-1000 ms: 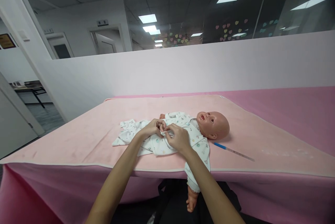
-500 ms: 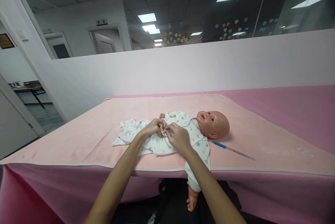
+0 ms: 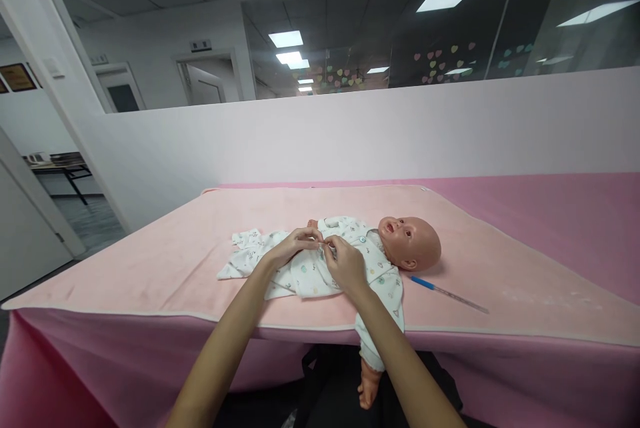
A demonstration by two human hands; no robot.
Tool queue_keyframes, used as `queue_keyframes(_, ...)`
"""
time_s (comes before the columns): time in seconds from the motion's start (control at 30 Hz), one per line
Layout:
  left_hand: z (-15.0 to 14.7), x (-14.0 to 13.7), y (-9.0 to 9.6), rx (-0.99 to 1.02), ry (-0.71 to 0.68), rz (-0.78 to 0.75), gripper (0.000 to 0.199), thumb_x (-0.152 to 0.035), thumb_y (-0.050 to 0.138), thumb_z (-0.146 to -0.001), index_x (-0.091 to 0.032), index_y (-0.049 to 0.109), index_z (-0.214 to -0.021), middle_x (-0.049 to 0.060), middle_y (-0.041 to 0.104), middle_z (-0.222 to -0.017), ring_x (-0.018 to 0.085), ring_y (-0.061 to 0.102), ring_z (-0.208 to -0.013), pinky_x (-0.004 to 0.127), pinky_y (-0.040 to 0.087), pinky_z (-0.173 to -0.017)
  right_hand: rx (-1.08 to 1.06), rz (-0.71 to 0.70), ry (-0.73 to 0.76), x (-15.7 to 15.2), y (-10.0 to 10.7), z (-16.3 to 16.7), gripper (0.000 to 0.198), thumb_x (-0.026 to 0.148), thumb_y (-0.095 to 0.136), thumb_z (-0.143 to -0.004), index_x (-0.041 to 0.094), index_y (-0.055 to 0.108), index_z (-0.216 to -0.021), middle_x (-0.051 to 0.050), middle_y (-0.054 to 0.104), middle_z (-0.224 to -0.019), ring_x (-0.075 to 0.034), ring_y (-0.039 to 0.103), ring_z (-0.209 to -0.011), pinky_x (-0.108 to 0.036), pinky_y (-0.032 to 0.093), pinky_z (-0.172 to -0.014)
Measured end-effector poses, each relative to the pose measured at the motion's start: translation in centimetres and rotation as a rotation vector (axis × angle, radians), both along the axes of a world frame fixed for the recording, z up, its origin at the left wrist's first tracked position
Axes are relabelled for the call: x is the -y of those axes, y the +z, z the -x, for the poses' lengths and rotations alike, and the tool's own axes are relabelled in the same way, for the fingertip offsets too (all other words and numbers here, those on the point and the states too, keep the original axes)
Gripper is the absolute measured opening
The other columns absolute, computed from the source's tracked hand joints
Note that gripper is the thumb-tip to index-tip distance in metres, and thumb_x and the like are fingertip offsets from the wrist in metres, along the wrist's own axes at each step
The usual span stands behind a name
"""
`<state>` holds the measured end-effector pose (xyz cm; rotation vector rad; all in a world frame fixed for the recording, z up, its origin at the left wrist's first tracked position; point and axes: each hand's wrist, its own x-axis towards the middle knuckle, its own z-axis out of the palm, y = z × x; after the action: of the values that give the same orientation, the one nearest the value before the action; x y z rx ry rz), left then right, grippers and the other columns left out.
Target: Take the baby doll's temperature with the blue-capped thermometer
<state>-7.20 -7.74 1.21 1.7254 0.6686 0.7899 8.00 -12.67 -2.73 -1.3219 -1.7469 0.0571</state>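
A baby doll (image 3: pixel 417 241) lies on its back with its head to the right, dressed in a white printed romper (image 3: pixel 313 280). Over the middle of the romper's front, the fingertips of my two hands nearly meet. My left hand (image 3: pixel 296 246) is closed in a pinch at the cloth edge, its fingers bent over the top. Closed too, my right hand (image 3: pixel 346 265) pinches the same edge with thumb and forefinger. The small bit between the fingertips is mostly hidden. One snap (image 3: pixel 363 239) shows near the doll's neck. The doll's near arm (image 3: pixel 369 385) hangs over the table edge.
A thermometer with a blue end (image 3: pixel 447 293) lies right of the doll, below its head. Peach cloth (image 3: pixel 170 248) covers the table, with a pink cover (image 3: pixel 575 228) beneath. A low white wall (image 3: pixel 350 138) stands behind, with glass above it.
My left hand's fingers have straightened somewhat and shifted slightly up and right, while my right hand stays close to the same spot on the romper. The view has tilted slightly upward.
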Motion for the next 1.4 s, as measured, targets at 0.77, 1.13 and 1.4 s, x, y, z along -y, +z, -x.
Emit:
queue_keyframes(0.77, 0.5, -0.1, -0.5, -0.279, -0.012, -0.232, 0.031, -0.033, 0.074, -0.055, -0.015, 0.050, -0.060, -0.004, 0.039, -0.061, 0.007, 0.031, -0.056, 0.021, 0.025, -0.052, -0.166, -0.016, -0.729, 7.1, -1.4, -17.0, 0.030, 0.036, 0.042, -0.078, 0.019, 0.062, -0.091, -0.008, 0.064, -0.078, -0.022, 0.059, -0.064, -0.034, 0.045, -0.059)
queue_keyframes(1.13, 0.1, 0.2, -0.1, -0.162, 0.076, -0.111, 0.025, -0.037, 0.067, -0.066, -0.014, 0.059, -0.075, 0.000, 0.052, -0.071, 0.011, 0.047, -0.070, 0.021, 0.036, -0.065, 0.320, 0.260, -0.586, 6.7, -7.1, -19.4, 0.039, 0.040, 0.033, -0.081, 0.024, 0.067, -0.089, -0.007, 0.065, -0.100, -0.029, 0.060, -0.086, -0.042, 0.046, -0.068)
queue_keyframes(1.4, 0.2, -0.1, -0.2, -0.168, 0.073, -0.092, 0.027, -0.039, 0.067, -0.066, -0.014, 0.063, -0.073, 0.001, 0.055, -0.069, 0.011, 0.048, -0.067, 0.022, 0.036, -0.062, 0.058, 0.222, -0.321, 7.1, -7.8, -23.5, 0.032, 0.047, 0.045, -0.068, 0.024, 0.068, -0.071, -0.007, 0.067, -0.093, -0.027, 0.062, -0.087, -0.038, 0.049, -0.074)
